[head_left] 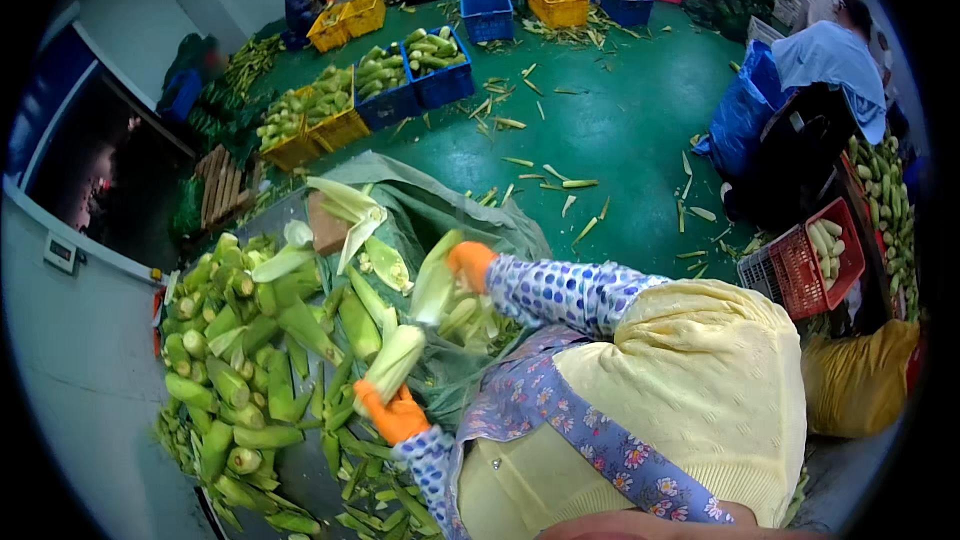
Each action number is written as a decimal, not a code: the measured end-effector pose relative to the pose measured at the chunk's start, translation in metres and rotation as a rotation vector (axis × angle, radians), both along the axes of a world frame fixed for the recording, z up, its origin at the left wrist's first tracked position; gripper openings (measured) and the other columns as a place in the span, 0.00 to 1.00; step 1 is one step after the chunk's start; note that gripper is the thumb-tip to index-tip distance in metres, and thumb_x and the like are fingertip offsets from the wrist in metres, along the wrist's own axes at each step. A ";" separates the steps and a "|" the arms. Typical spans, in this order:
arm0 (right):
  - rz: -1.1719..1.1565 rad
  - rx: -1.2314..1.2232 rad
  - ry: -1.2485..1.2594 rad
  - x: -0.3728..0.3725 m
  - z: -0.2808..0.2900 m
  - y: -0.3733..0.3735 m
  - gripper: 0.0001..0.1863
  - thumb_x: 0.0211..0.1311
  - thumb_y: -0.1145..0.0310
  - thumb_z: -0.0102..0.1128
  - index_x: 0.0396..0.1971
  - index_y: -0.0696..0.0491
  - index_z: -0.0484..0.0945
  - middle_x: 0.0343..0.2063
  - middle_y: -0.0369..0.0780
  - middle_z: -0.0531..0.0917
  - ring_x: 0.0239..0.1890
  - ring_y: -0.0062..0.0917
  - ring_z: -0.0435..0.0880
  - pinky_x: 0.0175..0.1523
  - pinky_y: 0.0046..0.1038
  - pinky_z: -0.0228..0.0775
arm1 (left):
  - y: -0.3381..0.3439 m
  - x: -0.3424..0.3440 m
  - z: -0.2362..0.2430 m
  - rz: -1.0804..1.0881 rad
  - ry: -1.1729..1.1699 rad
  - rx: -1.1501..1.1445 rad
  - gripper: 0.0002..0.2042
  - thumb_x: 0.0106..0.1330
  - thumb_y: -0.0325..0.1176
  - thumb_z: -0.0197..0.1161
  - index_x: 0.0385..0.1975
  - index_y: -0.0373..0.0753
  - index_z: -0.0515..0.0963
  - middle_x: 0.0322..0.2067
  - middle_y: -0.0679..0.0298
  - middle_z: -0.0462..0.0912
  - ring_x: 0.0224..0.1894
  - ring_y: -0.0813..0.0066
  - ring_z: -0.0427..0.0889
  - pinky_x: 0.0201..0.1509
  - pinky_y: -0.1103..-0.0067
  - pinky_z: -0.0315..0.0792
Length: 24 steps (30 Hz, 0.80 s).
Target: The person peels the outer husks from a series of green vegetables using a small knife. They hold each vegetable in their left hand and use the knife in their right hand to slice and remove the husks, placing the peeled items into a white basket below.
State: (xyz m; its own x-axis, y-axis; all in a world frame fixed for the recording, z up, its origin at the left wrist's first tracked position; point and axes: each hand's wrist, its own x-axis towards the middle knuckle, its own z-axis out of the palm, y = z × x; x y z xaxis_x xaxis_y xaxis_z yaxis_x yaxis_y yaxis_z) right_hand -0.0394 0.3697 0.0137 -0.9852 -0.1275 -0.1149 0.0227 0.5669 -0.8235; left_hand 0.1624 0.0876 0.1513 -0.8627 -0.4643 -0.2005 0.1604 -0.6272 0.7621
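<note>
My left hand (393, 414), in an orange glove, is closed round an ear of corn (396, 358) in pale green husk. Farther up, my right hand (471, 265), gloved in orange too, grips a light green corn husk (436, 285); whether an ear is inside it I cannot tell. Both arms wear blue-dotted sleeves. Beside my hands on the left lies a big heap of unhusked corn (240, 370). A partly peeled ear (388, 265) rests near a brown block (326, 225). Under and beyond my right hand spreads a green mesh sack (410, 185) with loose husks.
Blue crates (440, 72) and yellow crates (338, 130) of corn stand across the green floor (600, 110), which has scattered husks. At right are a red basket (845, 240) of peeled ears, a yellow sack (860, 380) and a co-worker under a light-blue cloth (835, 65). More people sit farther back.
</note>
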 end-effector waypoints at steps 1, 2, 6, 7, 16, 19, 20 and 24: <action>0.090 0.229 0.071 0.000 0.024 0.004 0.01 0.48 0.74 0.64 0.21 0.53 0.81 0.17 0.44 0.80 0.21 0.36 0.82 0.27 0.37 0.73 | -0.017 0.010 0.006 0.041 0.098 0.165 0.33 0.71 0.46 0.65 0.68 0.31 0.66 0.63 0.48 0.72 0.65 0.51 0.73 0.68 0.57 0.70; 0.081 0.100 0.133 0.003 0.049 -0.001 0.02 0.52 0.72 0.65 0.24 0.53 0.83 0.21 0.45 0.83 0.26 0.37 0.84 0.32 0.37 0.75 | -0.053 0.011 -0.011 -0.014 0.159 0.043 0.35 0.73 0.49 0.62 0.70 0.30 0.62 0.65 0.46 0.71 0.66 0.50 0.72 0.70 0.56 0.69; 0.015 -0.145 -0.241 0.001 0.106 -0.006 0.10 0.53 0.63 0.68 0.29 0.54 0.85 0.24 0.41 0.84 0.24 0.30 0.82 0.28 0.35 0.75 | -0.061 0.001 0.000 -0.296 0.207 -0.058 0.42 0.71 0.53 0.60 0.74 0.28 0.55 0.69 0.44 0.67 0.70 0.50 0.68 0.76 0.57 0.59; 0.013 -0.135 -0.392 0.001 0.125 -0.021 0.13 0.52 0.60 0.69 0.31 0.54 0.84 0.23 0.39 0.84 0.20 0.27 0.80 0.24 0.34 0.74 | -0.050 0.002 0.015 -0.289 0.204 -0.067 0.40 0.69 0.48 0.64 0.73 0.28 0.57 0.66 0.46 0.70 0.68 0.51 0.70 0.74 0.59 0.62; 0.701 -0.513 -0.292 0.085 0.211 -0.083 0.20 0.59 0.62 0.75 0.48 0.56 0.87 0.35 0.33 0.87 0.26 0.10 0.75 0.24 0.18 0.61 | 0.007 0.002 0.070 -0.483 0.090 -0.132 0.35 0.60 0.30 0.74 0.68 0.30 0.68 0.53 0.59 0.82 0.52 0.70 0.81 0.60 0.74 0.74; 0.604 -0.521 -0.402 0.095 0.211 -0.084 0.21 0.56 0.62 0.78 0.46 0.57 0.87 0.30 0.33 0.86 0.23 0.12 0.74 0.22 0.19 0.60 | 0.008 0.008 0.062 -0.540 0.042 -0.134 0.33 0.65 0.29 0.70 0.70 0.31 0.67 0.57 0.61 0.80 0.54 0.74 0.79 0.61 0.76 0.72; 0.534 -0.517 -0.502 0.101 0.223 -0.080 0.18 0.56 0.62 0.78 0.43 0.56 0.88 0.27 0.33 0.84 0.20 0.14 0.73 0.21 0.20 0.59 | 0.009 0.010 0.060 -0.554 0.023 -0.113 0.33 0.66 0.30 0.70 0.70 0.31 0.66 0.57 0.61 0.79 0.55 0.74 0.78 0.62 0.76 0.72; 0.477 -0.617 -0.608 0.105 0.186 -0.066 0.16 0.57 0.58 0.76 0.36 0.55 0.87 0.23 0.33 0.83 0.17 0.16 0.73 0.18 0.21 0.58 | 0.025 0.020 0.050 -0.608 -0.048 -0.002 0.32 0.68 0.33 0.68 0.71 0.32 0.65 0.57 0.60 0.78 0.58 0.72 0.77 0.62 0.74 0.72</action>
